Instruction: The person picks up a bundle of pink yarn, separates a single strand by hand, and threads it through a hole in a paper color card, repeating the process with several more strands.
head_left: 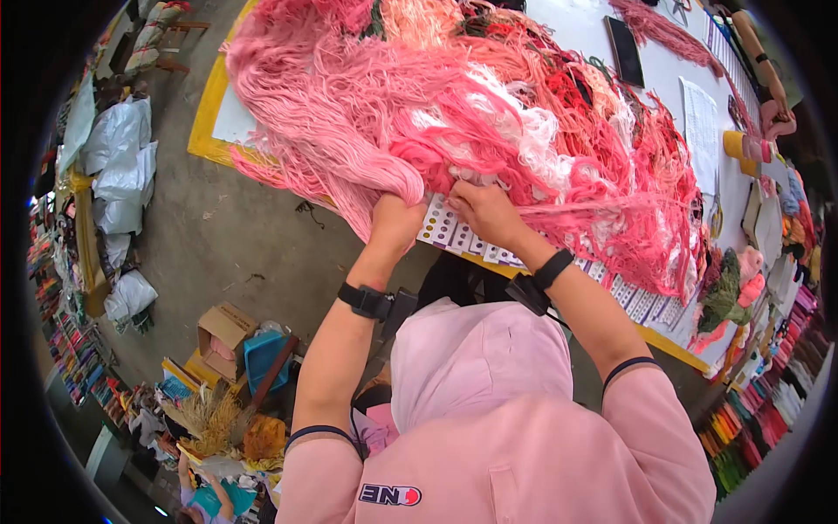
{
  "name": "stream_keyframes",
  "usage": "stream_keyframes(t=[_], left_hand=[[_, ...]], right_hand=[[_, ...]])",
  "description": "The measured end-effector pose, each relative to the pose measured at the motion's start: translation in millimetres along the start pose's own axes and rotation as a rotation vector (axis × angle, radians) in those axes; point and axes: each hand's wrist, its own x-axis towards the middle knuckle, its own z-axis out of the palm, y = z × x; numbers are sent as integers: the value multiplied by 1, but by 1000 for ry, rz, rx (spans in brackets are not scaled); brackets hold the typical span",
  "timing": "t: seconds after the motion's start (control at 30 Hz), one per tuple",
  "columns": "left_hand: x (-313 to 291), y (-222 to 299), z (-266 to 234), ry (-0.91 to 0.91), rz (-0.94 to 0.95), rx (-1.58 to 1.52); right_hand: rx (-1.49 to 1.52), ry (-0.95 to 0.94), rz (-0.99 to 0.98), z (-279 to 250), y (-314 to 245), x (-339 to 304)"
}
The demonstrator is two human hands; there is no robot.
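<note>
A thick skein of light pink yarn [349,148] hangs over the table's near edge. My left hand [397,220] is closed around its looped end. Just to the right, my right hand [484,211] has its fingers pinched together against the edge of darker pink yarn [419,153]. Whatever lies between those fingertips is too small to make out. Behind both hands spreads a big tangled heap of yarn in white [489,100], coral, red and pink. Cards with rows of coloured dots [439,223] lie under the yarn along the near edge.
The white table has a yellow edge [206,113]. On it lie a black phone [624,51], a paper sheet [700,131] and yarn cones [742,146]. Another person's arm [761,61] shows at far right. A cardboard box [225,336] and blue bin [264,360] stand at lower left.
</note>
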Motion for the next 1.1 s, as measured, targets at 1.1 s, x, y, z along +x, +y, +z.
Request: stream_keyframes(t=[1.1], left_hand=[[11, 18, -6, -95, 99, -432]], right_hand=[[-183, 4, 80, -3, -14, 1]])
